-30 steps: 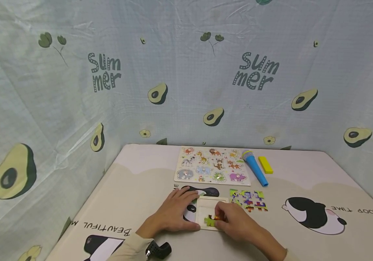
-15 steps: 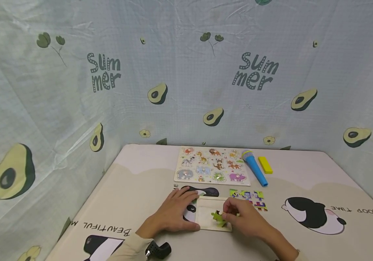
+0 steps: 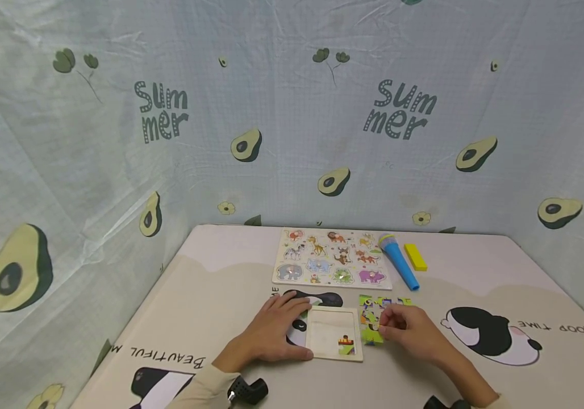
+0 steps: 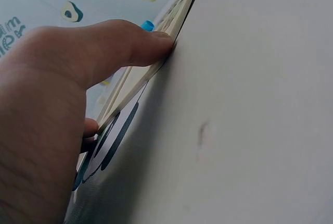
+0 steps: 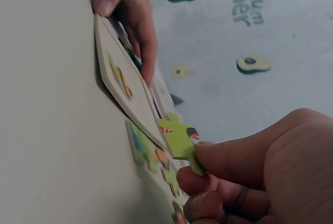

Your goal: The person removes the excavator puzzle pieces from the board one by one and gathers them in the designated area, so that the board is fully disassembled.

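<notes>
A shallow wooden puzzle tray (image 3: 328, 328) lies flat on the table near the front. One small jigsaw piece (image 3: 345, 344) sits in its lower right corner. My left hand (image 3: 271, 332) rests flat at the tray's left edge, with the thumb (image 4: 140, 47) pressed against the tray's rim (image 4: 156, 62). My right hand (image 3: 409, 332) is just right of the tray and pinches a green jigsaw piece (image 5: 177, 138) between thumb and fingers, held a little above the table. Several loose colourful pieces (image 3: 371, 305) lie beside and under that hand.
Behind the tray lie an animal peg-puzzle board (image 3: 330, 258), a blue toy microphone (image 3: 398, 261) and a yellow block (image 3: 415, 257). Fabric walls with avocado print (image 3: 292, 113) close in the table on three sides. A black object (image 3: 248, 391) sits at the front edge.
My right hand lifted the green piece out of the tray and carried it right, over the loose pieces. The left hand stayed where it was.
</notes>
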Motion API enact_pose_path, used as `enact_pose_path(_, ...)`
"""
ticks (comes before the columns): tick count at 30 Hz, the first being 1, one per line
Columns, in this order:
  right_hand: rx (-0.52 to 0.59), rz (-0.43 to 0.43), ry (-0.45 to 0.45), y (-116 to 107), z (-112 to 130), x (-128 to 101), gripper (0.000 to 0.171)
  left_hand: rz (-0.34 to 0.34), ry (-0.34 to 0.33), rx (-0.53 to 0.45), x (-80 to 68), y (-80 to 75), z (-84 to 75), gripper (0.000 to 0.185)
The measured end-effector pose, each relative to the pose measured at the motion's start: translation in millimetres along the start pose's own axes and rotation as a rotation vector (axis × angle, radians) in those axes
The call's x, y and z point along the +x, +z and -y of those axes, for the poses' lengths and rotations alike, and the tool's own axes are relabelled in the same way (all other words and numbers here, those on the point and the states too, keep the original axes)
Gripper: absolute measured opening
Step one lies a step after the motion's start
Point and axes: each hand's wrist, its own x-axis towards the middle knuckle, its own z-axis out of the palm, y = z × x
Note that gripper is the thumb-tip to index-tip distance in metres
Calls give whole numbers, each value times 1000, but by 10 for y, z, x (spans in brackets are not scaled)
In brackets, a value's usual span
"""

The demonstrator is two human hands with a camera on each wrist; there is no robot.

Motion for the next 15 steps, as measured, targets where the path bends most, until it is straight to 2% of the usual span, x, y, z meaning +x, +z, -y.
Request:
enact_pose_path(9, 25, 56, 68, -146, -208, 10, 20, 4, -3, 0, 5, -1, -3, 95)
enact_pose_path(15, 28, 61, 101, -185, -265, 2, 22, 2, -4, -2, 4, 1, -2, 94)
